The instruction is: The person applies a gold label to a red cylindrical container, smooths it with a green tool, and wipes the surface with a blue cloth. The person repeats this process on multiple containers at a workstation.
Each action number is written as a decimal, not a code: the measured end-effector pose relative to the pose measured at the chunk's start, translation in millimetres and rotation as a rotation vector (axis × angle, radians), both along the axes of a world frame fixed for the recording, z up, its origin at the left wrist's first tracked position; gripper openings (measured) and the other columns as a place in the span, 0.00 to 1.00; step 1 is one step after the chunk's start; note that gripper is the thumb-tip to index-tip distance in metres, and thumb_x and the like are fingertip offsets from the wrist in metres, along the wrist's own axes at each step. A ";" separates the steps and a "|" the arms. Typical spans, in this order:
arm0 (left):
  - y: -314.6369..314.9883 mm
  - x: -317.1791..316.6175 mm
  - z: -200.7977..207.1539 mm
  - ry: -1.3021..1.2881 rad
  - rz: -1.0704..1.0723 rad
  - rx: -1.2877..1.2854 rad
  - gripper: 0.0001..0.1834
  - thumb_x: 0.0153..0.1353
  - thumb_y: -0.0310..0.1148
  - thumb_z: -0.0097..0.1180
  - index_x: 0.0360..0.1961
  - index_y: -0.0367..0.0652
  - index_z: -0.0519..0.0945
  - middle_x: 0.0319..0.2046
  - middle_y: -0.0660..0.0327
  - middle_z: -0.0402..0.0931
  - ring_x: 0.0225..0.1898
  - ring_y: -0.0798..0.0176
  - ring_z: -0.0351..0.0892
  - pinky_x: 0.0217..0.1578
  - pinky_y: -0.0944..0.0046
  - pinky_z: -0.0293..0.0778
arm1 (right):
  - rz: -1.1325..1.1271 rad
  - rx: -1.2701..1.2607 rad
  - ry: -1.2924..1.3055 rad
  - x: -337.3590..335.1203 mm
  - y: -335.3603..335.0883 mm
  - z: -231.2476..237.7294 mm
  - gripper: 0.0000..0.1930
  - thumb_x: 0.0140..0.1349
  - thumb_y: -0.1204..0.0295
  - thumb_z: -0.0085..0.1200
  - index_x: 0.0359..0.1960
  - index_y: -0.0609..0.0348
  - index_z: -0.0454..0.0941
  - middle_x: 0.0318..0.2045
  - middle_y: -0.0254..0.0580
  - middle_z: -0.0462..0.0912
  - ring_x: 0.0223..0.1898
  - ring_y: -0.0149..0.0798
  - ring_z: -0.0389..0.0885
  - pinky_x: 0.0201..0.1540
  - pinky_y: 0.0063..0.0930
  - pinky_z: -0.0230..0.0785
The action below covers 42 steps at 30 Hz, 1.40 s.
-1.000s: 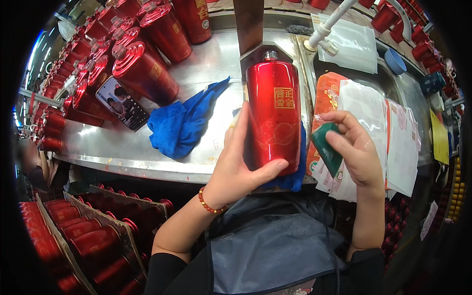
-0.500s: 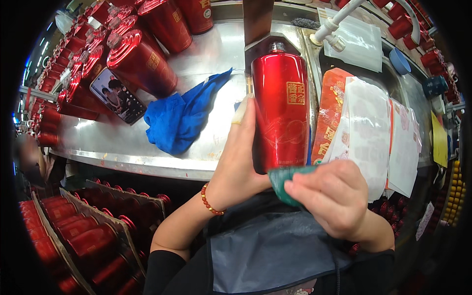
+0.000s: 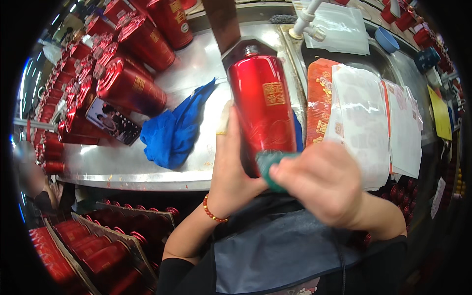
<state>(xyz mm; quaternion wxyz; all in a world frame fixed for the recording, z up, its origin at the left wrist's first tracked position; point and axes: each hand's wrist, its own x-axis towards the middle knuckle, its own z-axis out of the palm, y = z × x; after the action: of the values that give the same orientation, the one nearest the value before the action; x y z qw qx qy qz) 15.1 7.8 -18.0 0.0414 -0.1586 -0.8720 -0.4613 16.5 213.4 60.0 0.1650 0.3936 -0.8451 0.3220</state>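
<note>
Red bottle [image 3: 260, 105], one: is lying at the near edge of the tabletop [image 3: 123, 172], long axis running away from the person, neck pointing farthest. Left hand [image 3: 232, 164], nearer: is bracing its left side, thumb spread below the base. Right hand [image 3: 319, 182], lower right: is pinching a green sheet [image 3: 270, 164] over the base end.
</note>
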 end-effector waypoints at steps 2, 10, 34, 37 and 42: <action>-6.3 0.1 -3.7 -0.029 -0.043 0.033 0.74 0.39 0.37 0.84 0.79 0.31 0.42 0.74 0.38 0.54 0.72 0.37 0.59 0.71 0.48 0.60 | 0.111 -0.029 -0.206 20.0 -1.5 -6.8 0.21 0.43 0.81 0.67 0.43 0.59 0.87 0.33 0.38 0.83 0.33 0.41 0.80 0.35 0.32 0.72; -9.2 -1.8 -16.8 -0.001 -0.030 0.088 0.70 0.40 0.34 0.80 0.79 0.32 0.45 0.74 0.40 0.54 0.74 0.39 0.58 0.71 0.49 0.58 | -0.405 -0.527 -0.805 -33.8 44.6 -49.2 0.09 0.61 0.79 0.67 0.42 0.64 0.83 0.34 0.33 0.84 0.34 0.23 0.81 0.37 0.19 0.74; -20.7 -8.2 -33.3 0.002 -0.132 0.020 0.68 0.43 0.46 0.80 0.79 0.34 0.49 0.76 0.40 0.51 0.79 0.33 0.42 0.75 0.42 0.44 | -0.009 -0.278 -0.568 -40.7 27.5 -19.1 0.12 0.58 0.77 0.70 0.43 0.63 0.87 0.29 0.39 0.84 0.34 0.29 0.81 0.38 0.23 0.71; -19.8 -9.4 -32.1 0.009 -0.141 0.020 0.69 0.43 0.46 0.80 0.79 0.35 0.49 0.76 0.41 0.50 0.78 0.32 0.41 0.75 0.42 0.44 | -0.334 -0.349 -0.554 -61.0 45.4 -45.9 0.11 0.59 0.79 0.68 0.44 0.63 0.86 0.30 0.39 0.82 0.32 0.28 0.80 0.36 0.23 0.70; -20.9 -8.2 -34.1 0.003 -0.135 0.023 0.69 0.43 0.46 0.80 0.79 0.35 0.48 0.77 0.41 0.49 0.79 0.33 0.41 0.75 0.41 0.44 | -0.105 -0.283 -0.373 -37.5 24.5 -26.4 0.11 0.58 0.78 0.69 0.43 0.59 0.88 0.31 0.40 0.83 0.30 0.34 0.80 0.31 0.26 0.71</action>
<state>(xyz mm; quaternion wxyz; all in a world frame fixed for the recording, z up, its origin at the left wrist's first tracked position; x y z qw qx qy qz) 7.0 -13.2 -52.1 0.0134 -0.2171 -0.8539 -0.4729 -21.0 237.8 33.6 0.0764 0.2557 -0.8267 0.4953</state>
